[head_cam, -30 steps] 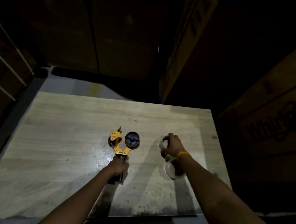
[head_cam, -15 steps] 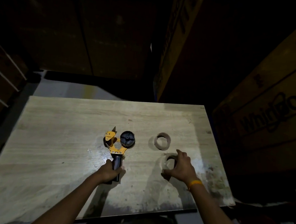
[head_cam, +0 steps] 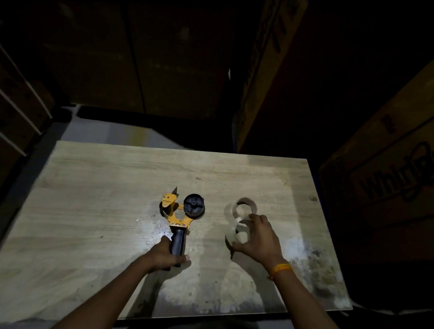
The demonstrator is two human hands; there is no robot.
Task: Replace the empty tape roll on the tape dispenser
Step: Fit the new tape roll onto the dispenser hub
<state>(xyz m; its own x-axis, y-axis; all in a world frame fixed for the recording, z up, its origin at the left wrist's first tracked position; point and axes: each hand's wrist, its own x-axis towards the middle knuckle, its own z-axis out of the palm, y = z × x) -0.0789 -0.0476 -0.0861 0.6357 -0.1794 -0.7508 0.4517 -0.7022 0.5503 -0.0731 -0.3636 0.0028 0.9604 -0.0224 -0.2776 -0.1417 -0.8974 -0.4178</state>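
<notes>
A yellow tape dispenser (head_cam: 176,212) lies flat on the wooden table (head_cam: 94,195), its black spool hub (head_cam: 194,205) bare. My left hand (head_cam: 166,256) is closed around its black handle. To the right lies the empty brown cardboard core (head_cam: 245,208). Just in front of it sits a clear tape roll (head_cam: 238,233), and my right hand (head_cam: 259,239) has its fingers wrapped around that roll's rim from the right. The roll rests on the table and looks to touch the core.
Large cardboard boxes (head_cam: 400,175) stand close along the table's right side and at the back (head_cam: 265,65). Dark shelving (head_cam: 8,105) is on the left. The table's near right corner (head_cam: 330,285) is stained and worn.
My right hand let go of the empty core, leaving it on the table, moved back to the clear roll and closed on it. The left hand stayed on the handle.
</notes>
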